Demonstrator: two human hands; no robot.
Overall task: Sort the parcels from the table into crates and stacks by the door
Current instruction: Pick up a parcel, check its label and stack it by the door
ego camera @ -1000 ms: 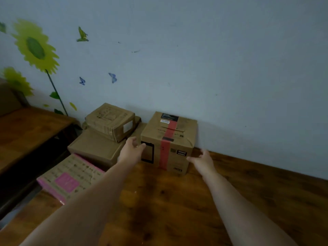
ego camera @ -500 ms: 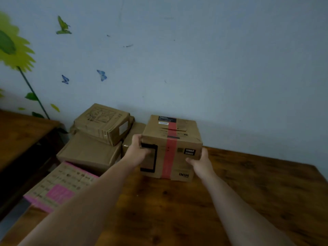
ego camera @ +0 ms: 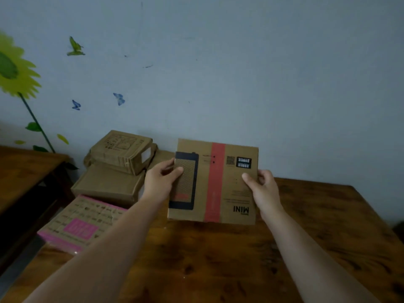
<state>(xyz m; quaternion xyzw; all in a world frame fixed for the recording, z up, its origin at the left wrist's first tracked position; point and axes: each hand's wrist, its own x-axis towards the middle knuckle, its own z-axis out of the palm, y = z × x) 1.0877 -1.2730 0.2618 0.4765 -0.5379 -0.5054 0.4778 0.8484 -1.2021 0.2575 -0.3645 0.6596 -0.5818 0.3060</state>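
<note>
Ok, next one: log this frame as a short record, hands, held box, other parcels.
held box: brown box with red stripe, striped face toward the camera
left hand: grips the box's left edge
right hand: grips its right edge
other parcels: small box on flat box at left; pink box in front
surface: wooden table

Single head-worn view, forward and down, close over table [ego camera: 218, 259]

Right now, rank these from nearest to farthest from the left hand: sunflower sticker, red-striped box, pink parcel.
1. Red-striped box: gripped by the left hand.
2. Pink parcel: lower left, on the table.
3. Sunflower sticker: far left, on the wall.
</note>
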